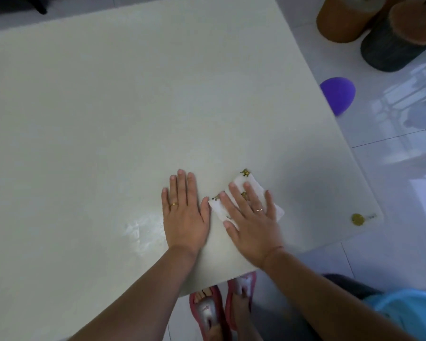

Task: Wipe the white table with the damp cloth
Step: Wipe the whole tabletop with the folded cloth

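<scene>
Right hand (252, 217) lies flat, fingers (236, 193) spread, pressing the cloth (249, 184) to the table (108, 107) near its right corner. Left hand (183, 212) rests open just beside it, holding nothing. The cloth looks soft, light, likely to bunch; palm pressure suits it. A gold sticker (357, 219) sits at the corner; nothing blocks the way.

You had the whole white table (108, 107) open ahead and to your left, nothing standing on it. Your left hand (185, 215) lay flat just beside the cloth (234, 207), blocking any sweep leftward. Rightward, bare surface ran to the table's edge, with only a gold sticker (357, 219) near the corner.
</scene>
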{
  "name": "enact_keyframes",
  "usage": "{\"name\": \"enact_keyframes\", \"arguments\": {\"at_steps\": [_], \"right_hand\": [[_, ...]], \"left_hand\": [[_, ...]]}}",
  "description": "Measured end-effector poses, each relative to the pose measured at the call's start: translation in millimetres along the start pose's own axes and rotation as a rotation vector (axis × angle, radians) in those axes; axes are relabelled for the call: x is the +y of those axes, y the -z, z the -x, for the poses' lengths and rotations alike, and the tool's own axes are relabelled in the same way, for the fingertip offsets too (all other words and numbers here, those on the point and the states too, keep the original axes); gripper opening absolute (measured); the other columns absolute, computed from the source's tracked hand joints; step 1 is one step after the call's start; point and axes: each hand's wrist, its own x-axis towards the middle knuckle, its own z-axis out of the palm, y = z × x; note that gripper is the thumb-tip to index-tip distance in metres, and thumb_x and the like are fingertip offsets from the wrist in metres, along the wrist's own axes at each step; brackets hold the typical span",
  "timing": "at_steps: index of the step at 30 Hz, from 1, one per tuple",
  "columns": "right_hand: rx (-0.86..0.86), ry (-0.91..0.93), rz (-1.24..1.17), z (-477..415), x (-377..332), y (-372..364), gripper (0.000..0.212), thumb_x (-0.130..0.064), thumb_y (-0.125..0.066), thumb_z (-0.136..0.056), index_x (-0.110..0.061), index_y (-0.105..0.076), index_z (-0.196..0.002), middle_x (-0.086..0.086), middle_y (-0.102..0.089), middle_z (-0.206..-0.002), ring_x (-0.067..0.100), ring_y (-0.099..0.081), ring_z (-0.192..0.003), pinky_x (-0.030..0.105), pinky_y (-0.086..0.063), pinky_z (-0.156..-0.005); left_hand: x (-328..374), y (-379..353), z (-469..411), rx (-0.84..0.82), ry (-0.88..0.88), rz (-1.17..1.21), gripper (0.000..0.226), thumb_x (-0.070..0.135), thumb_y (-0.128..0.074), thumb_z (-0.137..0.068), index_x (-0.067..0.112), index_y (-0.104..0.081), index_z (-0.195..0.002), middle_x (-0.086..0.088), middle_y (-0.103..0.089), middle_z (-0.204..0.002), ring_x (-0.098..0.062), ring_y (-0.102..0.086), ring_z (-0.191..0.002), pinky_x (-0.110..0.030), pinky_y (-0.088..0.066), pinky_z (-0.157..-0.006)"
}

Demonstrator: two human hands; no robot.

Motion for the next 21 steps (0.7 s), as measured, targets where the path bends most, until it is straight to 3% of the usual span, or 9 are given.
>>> {"name": "enact_keyframes", "arguments": {"at_steps": [2,4,8,10,12,15,17,21], "right_hand": [[0.003,0.002,0.054,-1,33,4,0.059,-0.048,-0.024,-0.092,-0.031,-0.015,-0.148,-0.003,-0.014,-0.157,0.026,-0.011,-0.145,0.059,-0.009,-0.114],[-0.008,-0.176,0.007,-2,55,7,0.060,-0.049,-0.018,-0.092,-0.031,-0.011,-0.149,-0.005,-0.005,-0.156,0.024,-0.003,-0.145,0.055,0.002,-0.115],[-0.001,-0.445,-0.085,5,25,-1,0.058,-0.052,-0.001,-0.093,-0.034,0.017,-0.146,-0.005,0.018,-0.155,0.025,0.019,-0.143,0.052,0.014,-0.113],[-0.025,-0.377,-0.069,20,-2,-6,0.059,-0.050,-0.006,-0.094,-0.031,0.012,-0.148,-0.003,0.014,-0.156,0.029,0.015,-0.144,0.054,0.010,-0.115],[-0.043,-0.184,-0.028,39,-7,-6,0.061,-0.047,-0.020,-0.094,-0.027,-0.008,-0.150,0.000,-0.007,-0.158,0.031,-0.002,-0.145,0.057,-0.004,-0.113],[-0.058,0.068,0.050,52,38,2,0.059,-0.045,-0.028,-0.092,-0.029,-0.018,-0.148,0.000,-0.021,-0.156,0.030,-0.017,-0.144,0.057,-0.015,-0.112],[-0.046,-0.046,0.046,52,77,8,0.059,-0.047,-0.023,-0.092,-0.030,-0.014,-0.147,0.000,-0.015,-0.156,0.030,-0.015,-0.144,0.057,-0.012,-0.115],[-0.038,-0.492,-0.097,47,79,7,0.060,-0.052,0.002,-0.088,-0.034,0.014,-0.144,-0.004,0.014,-0.156,0.024,0.016,-0.144,0.048,0.014,-0.115]], "left_hand": [[0,-2,-1,-0.002,0.005,-0.002,0.063,0.045,-0.006,-0.096,0.016,0.006,-0.150,-0.004,0.011,-0.158,-0.015,0.020,-0.143,-0.034,0.017,-0.116],[0,-4,-1,-0.001,0.005,-0.013,0.063,0.044,-0.008,-0.096,0.016,0.005,-0.150,-0.004,0.010,-0.158,-0.016,0.019,-0.144,-0.033,0.018,-0.116],[-1,-5,-2,-0.002,0.008,-0.030,0.063,0.044,-0.007,-0.096,0.015,0.005,-0.151,-0.005,0.010,-0.158,-0.017,0.017,-0.144,-0.033,0.019,-0.115],[-1,-5,-2,0.000,0.011,-0.030,0.063,0.044,-0.007,-0.096,0.015,0.005,-0.150,-0.004,0.011,-0.157,-0.016,0.016,-0.144,-0.033,0.020,-0.115],[-1,-4,-3,-0.002,0.012,-0.020,0.063,0.045,-0.007,-0.095,0.016,0.005,-0.150,-0.003,0.011,-0.156,-0.015,0.016,-0.144,-0.032,0.020,-0.114],[-1,-2,-2,-0.010,0.007,-0.021,0.063,0.045,-0.007,-0.095,0.016,0.005,-0.150,-0.002,0.012,-0.156,-0.013,0.018,-0.143,-0.031,0.021,-0.114],[-1,-2,-2,-0.021,0.006,-0.018,0.064,0.046,-0.006,-0.095,0.016,0.005,-0.150,-0.003,0.011,-0.157,-0.013,0.019,-0.142,-0.030,0.023,-0.113],[5,0,-2,-0.008,0.021,-0.014,0.064,0.044,-0.012,-0.096,0.014,0.004,-0.150,-0.006,0.006,-0.160,-0.015,0.017,-0.144,-0.031,0.025,-0.112]]}}
